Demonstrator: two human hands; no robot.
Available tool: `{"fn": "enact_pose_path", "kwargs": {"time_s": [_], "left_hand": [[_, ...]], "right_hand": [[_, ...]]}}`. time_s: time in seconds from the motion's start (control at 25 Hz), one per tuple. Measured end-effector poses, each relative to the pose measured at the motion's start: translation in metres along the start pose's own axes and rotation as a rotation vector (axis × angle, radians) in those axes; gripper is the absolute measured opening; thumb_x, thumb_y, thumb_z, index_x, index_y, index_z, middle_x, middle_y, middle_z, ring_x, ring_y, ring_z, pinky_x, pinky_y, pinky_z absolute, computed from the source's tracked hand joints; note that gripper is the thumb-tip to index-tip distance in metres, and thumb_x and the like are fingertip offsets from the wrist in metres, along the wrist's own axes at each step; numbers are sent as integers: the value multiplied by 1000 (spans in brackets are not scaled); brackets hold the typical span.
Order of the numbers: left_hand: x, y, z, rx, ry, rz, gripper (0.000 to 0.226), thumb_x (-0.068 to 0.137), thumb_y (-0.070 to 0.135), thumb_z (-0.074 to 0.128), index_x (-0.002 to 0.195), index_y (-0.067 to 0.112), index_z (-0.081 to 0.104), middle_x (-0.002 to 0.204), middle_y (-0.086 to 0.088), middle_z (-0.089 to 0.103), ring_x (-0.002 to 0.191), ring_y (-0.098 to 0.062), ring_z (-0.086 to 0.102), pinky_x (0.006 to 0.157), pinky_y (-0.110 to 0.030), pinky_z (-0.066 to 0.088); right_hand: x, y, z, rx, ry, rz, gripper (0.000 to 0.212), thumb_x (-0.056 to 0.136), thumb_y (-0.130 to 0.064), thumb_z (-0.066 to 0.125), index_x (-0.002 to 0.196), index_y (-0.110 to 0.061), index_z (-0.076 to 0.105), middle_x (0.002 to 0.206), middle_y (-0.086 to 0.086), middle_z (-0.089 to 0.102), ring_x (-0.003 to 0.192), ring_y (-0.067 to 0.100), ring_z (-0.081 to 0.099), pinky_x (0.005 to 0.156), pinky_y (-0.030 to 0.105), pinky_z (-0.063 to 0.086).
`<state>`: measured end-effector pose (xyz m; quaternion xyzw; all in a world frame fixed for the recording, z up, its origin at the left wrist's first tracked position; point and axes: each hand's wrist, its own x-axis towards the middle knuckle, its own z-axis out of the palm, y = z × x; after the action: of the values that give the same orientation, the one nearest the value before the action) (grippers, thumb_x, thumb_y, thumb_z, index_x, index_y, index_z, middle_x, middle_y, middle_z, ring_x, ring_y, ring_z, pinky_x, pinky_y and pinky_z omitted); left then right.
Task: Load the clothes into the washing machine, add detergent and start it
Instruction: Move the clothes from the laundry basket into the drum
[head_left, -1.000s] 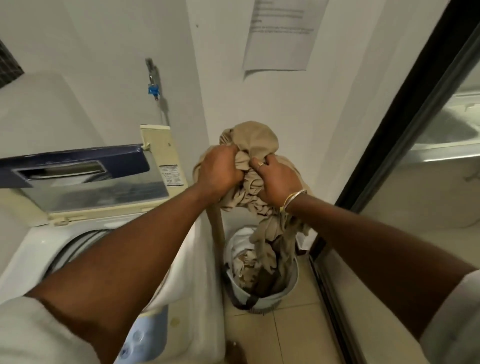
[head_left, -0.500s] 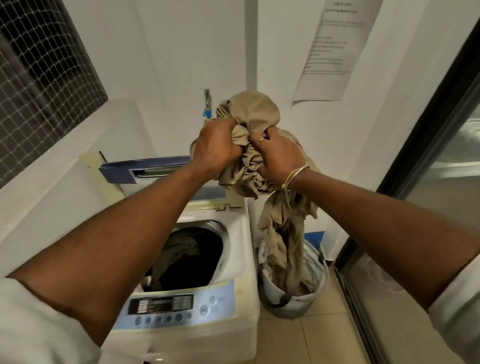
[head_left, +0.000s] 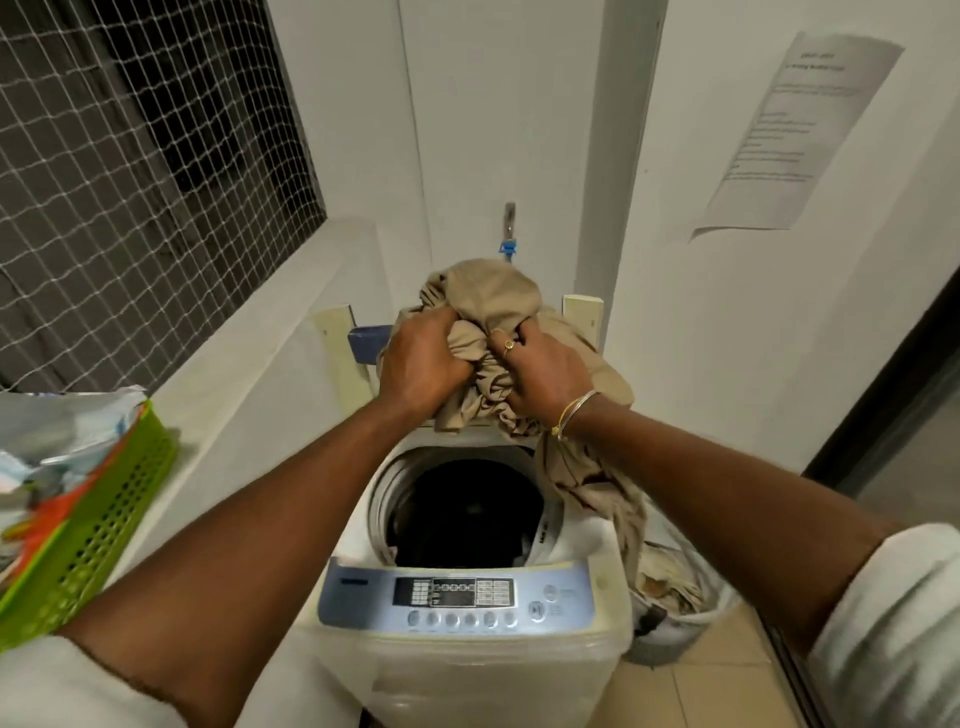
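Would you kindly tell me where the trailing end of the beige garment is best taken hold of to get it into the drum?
Probably at the hanging length just under the right hand, coming from the right: the beige garment is bunched up top, but that tail drapes over the right rim of the washer toward the laundry basket.

The left hand (head_left: 421, 364) and right hand (head_left: 545, 369) have carried the cloth (head_left: 491, 293) leftward. A second ago they held it over the floor basket (head_left: 675, 642), to the right of the washer (head_left: 467, 675). Now it is above the washer's rear edge, behind the open drum (head_left: 462, 514). The cloth's tail, which dropped straight into the basket, now drapes across the washer's right edge, its lower end hanging toward the basket. The view has swung left, bringing a green tray (head_left: 104, 525) into sight.
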<state>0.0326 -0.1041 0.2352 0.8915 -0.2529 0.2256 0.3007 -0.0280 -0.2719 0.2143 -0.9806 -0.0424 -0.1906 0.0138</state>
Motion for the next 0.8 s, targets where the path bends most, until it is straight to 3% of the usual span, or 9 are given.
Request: {"fn": "enact_pose_path", "kwargs": {"time_s": [0.2, 0.32, 0.52, 0.68, 0.8], "left_hand": [[-36, -62, 35, 4, -69, -98, 24, 78, 46, 63, 95, 29, 62, 92, 6, 69, 85, -18, 64, 68, -35, 54], [-50, -95, 65, 26, -121, -136, 25, 81, 47, 64, 99, 29, 62, 97, 4, 69, 89, -19, 64, 69, -32, 52], [-85, -159, 126, -19, -255, -298, 26, 85, 49, 63, 104, 31, 63, 101, 7, 68, 94, -14, 63, 84, -37, 53], [-115, -197, 167, -58, -366, -448, 20, 84, 50, 61, 99, 37, 61, 94, 18, 66, 88, -5, 63, 80, -33, 55], [-130, -219, 194, -160, -448, -487, 34, 86, 47, 64, 118, 37, 62, 116, 15, 66, 106, -4, 62, 96, -30, 51]], "right_hand": [[1, -27, 74, 73, -137, -7, 67, 77, -35, 70, 135, -26, 39, 115, 12, 49, 90, 35, 61, 60, 31, 44], [4, -31, 123, 121, -246, 8, 71, 77, -33, 70, 137, -28, 35, 120, 12, 47, 94, 35, 60, 67, 38, 54], [4, -32, 213, 249, -431, -74, 65, 76, -39, 69, 133, -30, 40, 121, 13, 47, 93, 38, 61, 65, 38, 48], [-4, -32, 283, 263, -499, -132, 64, 83, -38, 63, 143, -27, 43, 139, 18, 42, 106, 42, 58, 80, 45, 51], [-11, -35, 327, 267, -607, -129, 64, 89, -42, 55, 147, -29, 33, 148, 19, 31, 112, 43, 55, 86, 48, 51]]}}
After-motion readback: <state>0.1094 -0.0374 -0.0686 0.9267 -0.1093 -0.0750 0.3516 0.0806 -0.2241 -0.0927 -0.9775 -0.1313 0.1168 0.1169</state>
